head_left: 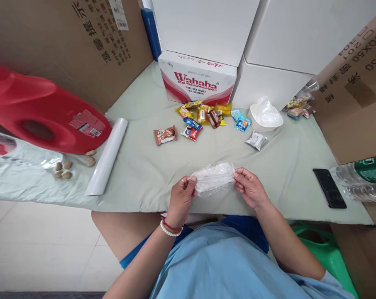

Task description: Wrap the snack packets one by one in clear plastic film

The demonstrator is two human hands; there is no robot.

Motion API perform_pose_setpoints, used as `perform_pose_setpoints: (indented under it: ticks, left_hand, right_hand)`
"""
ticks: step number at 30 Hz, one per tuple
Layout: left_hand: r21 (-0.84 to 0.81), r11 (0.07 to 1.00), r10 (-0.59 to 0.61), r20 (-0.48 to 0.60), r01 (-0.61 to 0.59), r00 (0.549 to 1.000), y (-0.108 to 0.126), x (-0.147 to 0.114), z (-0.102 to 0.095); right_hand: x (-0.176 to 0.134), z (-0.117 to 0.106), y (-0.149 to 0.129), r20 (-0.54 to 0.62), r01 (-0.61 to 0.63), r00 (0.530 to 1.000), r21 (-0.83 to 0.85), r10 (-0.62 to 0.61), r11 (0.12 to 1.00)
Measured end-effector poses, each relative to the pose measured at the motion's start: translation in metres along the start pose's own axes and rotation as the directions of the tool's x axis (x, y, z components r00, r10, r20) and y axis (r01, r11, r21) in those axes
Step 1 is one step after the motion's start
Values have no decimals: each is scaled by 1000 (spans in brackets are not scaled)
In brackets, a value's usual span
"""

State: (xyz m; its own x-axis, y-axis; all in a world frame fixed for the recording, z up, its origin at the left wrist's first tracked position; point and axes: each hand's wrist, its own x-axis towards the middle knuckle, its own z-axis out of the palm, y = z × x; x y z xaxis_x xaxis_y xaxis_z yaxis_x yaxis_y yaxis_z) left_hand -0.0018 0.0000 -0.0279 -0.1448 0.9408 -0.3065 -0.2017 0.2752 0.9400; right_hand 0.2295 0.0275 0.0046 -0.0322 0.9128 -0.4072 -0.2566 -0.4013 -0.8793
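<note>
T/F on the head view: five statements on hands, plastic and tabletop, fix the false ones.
1. The left hand and right hand both hold the crinkled clear plastic. True.

2. The beaded bracelet is on the right wrist. False: it is on the left wrist.

3. The snack packets lie in front of the Wahaha box. True.

4. The phone lies left of the white roll. False: it lies far to its right, near the table's right end.

5. The white bowl has a clear plastic bag in it. True.
</note>
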Motion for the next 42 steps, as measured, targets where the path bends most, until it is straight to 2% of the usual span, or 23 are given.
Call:
perform_pose_setpoints:
  ticks: [3,5,6,8,10,11,13,15,17,20,21,23,25,28,30,32,33,35,37,38,39,40,42]
  left_hand:
    - [-19,1000,8,-1,-8,1000,1,3,1]
    - [-42,999,1,-4,-1,1000,3,6,3]
    - [-46,999,-9,3,9,1000,4,7,4]
    - [-43,998,-34,34,35,999,7,9,7]
    - [-57,997,-53,74,57,996,9,10,11]
    - [-71,995,-58,89,64,994,9,9,13]
    - [-92,994,-50,109,60,993,10,6,16]
    - [-90,995,-37,134,49,990,8,3,18]
    - [-67,997,-38,155,49,987,7,1,17]
    - [-42,998,-43,69,46,997,6,4,12]
    - [-47,998,-37,23,38,999,7,7,9]
    - [-68,997,-32,-36,30,999,9,13,4]
    - [-76,997,-33,-49,29,998,11,19,-1]
    - [-14,1000,-3,-86,1,996,12,26,-9]
    - [103,992,90,-201,-70,975,12,26,-14]
    - [274,943,260,-260,-187,930,12,21,-15]
    - [364,891,360,-207,-270,910,12,17,-14]
    - [495,725,515,72,-479,854,10,7,-7]
    - [530,514,570,377,-674,730,6,-2,4]
    - [532,426,571,469,-732,674,3,-5,10]
    - [542,362,570,514,-758,640,1,-6,16]
    - [560,326,574,523,-762,630,-2,-6,22]
    - [585,341,577,488,-736,655,-4,-3,31]
  right_hand:
    - [-1,-7,5,2,6,1000,-121,-6,993]
    - [-4,-11,7,-20,166,983,-305,-181,938]
    - [-5,-13,7,13,295,947,-423,-320,857]
    - [-8,-13,6,236,559,805,-607,-543,564]
    - [-8,-8,9,514,723,656,-638,-554,265]
    - [-6,-4,12,593,758,611,-629,-525,172]
    - [-2,5,19,624,766,591,-632,-512,115]
    - [3,12,26,557,737,631,-648,-539,193]
    - [6,16,30,455,677,719,-628,-525,384]
    - [7,14,27,262,440,897,-474,-355,762]
    - [8,11,25,203,338,939,-393,-279,855]
    - [9,4,20,103,181,982,-248,-160,952]
    - [10,-3,15,28,95,995,-170,-92,981]
    - [10,-11,13,-36,41,998,-152,-47,988]
    - [8,-13,14,-60,37,997,-173,-48,984]
    - [6,-13,14,-77,41,995,-203,-57,978]
    - [5,-12,14,-80,42,995,-216,-61,976]
    - [3,-9,13,-77,57,994,-233,-77,971]
    - [3,-7,11,-67,77,993,-239,-95,968]
    - [3,-6,11,-65,85,993,-239,-103,967]
    - [3,-6,10,-64,91,992,-240,-109,966]
    - [3,-6,10,-62,93,992,-243,-112,966]
    - [3,-7,9,-51,101,992,-252,-117,963]
